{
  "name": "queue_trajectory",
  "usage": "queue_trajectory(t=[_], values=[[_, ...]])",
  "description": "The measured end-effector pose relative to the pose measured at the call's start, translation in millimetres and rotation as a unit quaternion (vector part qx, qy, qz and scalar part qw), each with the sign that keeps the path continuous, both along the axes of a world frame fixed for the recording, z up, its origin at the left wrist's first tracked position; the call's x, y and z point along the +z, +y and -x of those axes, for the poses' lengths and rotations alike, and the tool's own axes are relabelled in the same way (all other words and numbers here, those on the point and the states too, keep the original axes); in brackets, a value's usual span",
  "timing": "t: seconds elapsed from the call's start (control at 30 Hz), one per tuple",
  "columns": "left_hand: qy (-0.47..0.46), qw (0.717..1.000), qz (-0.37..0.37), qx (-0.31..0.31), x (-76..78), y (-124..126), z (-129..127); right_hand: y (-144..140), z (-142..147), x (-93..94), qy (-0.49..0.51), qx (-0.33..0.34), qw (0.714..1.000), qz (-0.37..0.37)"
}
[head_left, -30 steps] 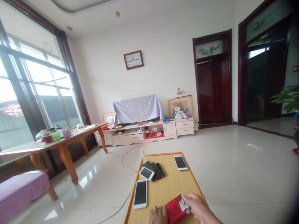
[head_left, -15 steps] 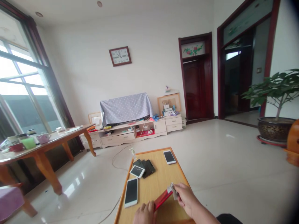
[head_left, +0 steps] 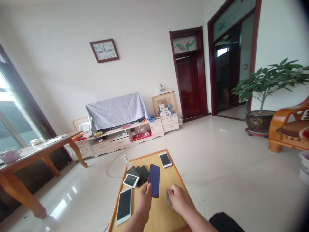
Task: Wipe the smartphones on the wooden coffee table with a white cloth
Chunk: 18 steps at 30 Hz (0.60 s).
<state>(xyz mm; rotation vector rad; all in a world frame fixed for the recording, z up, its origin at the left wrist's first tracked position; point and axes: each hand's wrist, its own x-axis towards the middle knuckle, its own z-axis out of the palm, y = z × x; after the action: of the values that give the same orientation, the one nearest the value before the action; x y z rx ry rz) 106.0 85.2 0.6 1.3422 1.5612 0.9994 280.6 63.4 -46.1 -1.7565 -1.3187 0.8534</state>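
Observation:
My left hand grips the lower left edge of a smartphone. Its dark bluish face is turned up toward me and a thin red edge shows. To the right, apart from the phone, my right hand pinches a small grey cloth that hangs down over the table. A large white phone lies on the wooden table left of my left hand. Behind it rest a smaller white device and several dark phones. Another white phone lies near the far right corner.
A pump bottle stands at the table's far left corner. Beyond the floor is a low cabinet with a cloth-covered object. A bigger wooden table is at left. A potted plant and wooden chair are at right.
The phone has turned from its red side to its dark bluish face and tilted more upright. My right hand with the cloth has come away from it. The view has swung to the right.

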Motion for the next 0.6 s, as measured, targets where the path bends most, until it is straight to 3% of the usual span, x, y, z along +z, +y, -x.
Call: queue_trajectory(t=[0.33, 0.6], values=[[-0.014, 0.998, 0.052, 0.031, -1.2, 83, -65, 24, -16, 3.9, -0.154, 0.062, 0.985, 0.042], [-0.010, 0.998, 0.053, 0.027, -19.6, 146, -96, 52, -15, 7.6, -0.143, 0.072, 0.984, 0.074]])
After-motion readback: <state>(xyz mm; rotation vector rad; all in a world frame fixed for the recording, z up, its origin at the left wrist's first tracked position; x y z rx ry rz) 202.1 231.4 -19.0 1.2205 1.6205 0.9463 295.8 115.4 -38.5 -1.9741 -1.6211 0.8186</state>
